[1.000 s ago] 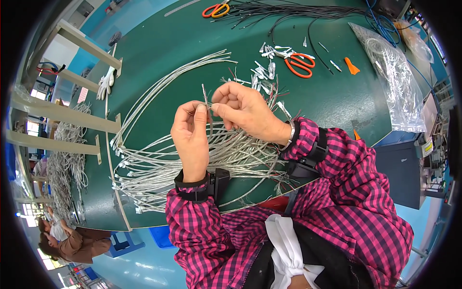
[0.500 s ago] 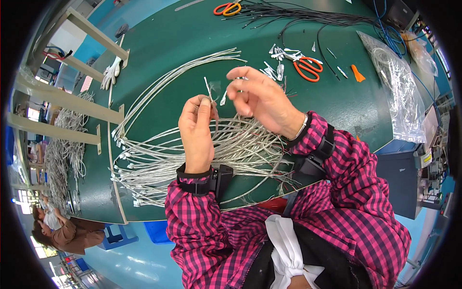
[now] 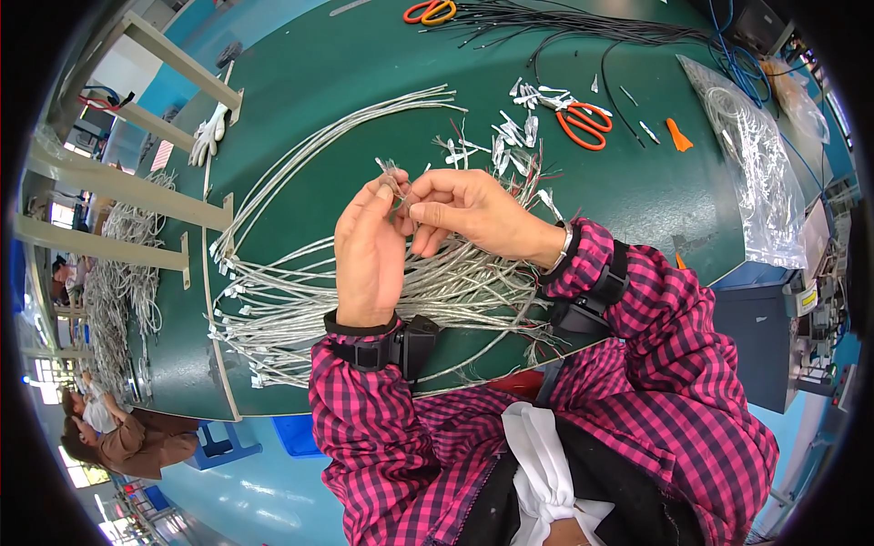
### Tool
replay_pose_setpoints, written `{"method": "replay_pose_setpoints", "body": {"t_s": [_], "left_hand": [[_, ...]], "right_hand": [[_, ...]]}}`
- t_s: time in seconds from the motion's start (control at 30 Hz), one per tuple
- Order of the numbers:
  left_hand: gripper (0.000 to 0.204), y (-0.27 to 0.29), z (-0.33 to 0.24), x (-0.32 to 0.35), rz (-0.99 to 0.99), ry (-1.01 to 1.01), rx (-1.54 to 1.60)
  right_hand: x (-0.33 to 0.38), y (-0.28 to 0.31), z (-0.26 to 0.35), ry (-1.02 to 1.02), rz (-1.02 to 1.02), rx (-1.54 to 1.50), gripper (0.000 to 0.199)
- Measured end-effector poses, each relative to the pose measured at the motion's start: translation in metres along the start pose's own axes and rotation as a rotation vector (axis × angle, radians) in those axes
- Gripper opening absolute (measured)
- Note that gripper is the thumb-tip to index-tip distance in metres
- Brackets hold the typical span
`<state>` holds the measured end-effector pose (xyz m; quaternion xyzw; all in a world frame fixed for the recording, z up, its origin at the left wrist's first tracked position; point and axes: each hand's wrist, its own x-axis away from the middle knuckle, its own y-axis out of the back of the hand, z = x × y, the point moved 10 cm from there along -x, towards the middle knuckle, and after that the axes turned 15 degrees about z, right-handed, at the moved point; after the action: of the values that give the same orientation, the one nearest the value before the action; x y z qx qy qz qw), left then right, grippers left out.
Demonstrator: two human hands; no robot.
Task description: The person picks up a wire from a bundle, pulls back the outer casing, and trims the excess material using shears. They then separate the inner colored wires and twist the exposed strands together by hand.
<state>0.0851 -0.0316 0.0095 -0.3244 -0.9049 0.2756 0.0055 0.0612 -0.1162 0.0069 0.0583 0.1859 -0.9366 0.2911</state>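
Note:
My left hand (image 3: 369, 250) pinches the frayed end of a thin grey cable (image 3: 390, 171) between thumb and fingers, the loose strands poking up past the fingertips. Close against it, my right hand (image 3: 478, 209) has its thumb and fingers closed at the same cable end. What exactly lies between the right fingertips is mostly hidden. Below both hands spreads a large bundle of grey braided cables (image 3: 437, 296), their white-tagged ends to the left and stripped wire ends to the right. White scraps (image 3: 513, 150) lie just beyond the right hand.
Orange-handled scissors (image 3: 584, 126) rest beside the scraps, with an orange piece (image 3: 678, 135) to their right. More grey cables (image 3: 337, 127) curve across the green table (image 3: 637, 200). Black cables (image 3: 583, 29) lie at the back, a clear bag (image 3: 769, 182) at right. Two people (image 3: 118, 437) are at far left.
My right hand has come left and down, from held apart with fingers loose to closed at the cable end. The white strip and clear film above my left fingertips have given way to loose strands.

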Motion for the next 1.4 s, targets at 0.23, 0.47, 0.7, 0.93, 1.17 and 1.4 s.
{"method": "replay_pose_setpoints", "body": {"t_s": [0.23,0.47,0.7,0.93,1.17,1.4], "left_hand": [[0.025,-0.003,-0.009,-0.004,0.034,-0.038,0.087],[0.024,0.002,-0.009,0.002,0.079,0.035,-0.384],[0.025,0.023,-0.016,0.006,-0.142,-0.104,-0.068],[0.023,-0.005,-0.012,0.002,-0.036,-0.047,-0.228],[0.023,-0.009,-0.010,0.001,0.010,-0.097,-0.416],[0.024,-0.005,-0.016,0.005,-0.002,-0.139,-0.386]], "right_hand": [[0.000,0.000,0.000,0.006,-0.001,0.014,0.014],[-0.001,0.000,-0.001,0.012,0.009,0.036,0.014],[0.001,0.000,0.004,0.026,-0.018,0.037,0.014],[0.011,0.020,0.030,0.141,-0.242,0.471,0.013],[0.018,0.028,0.040,0.088,-0.291,0.455,0.011],[0.093,0.104,0.109,0.033,-0.748,1.467,0.015]]}}
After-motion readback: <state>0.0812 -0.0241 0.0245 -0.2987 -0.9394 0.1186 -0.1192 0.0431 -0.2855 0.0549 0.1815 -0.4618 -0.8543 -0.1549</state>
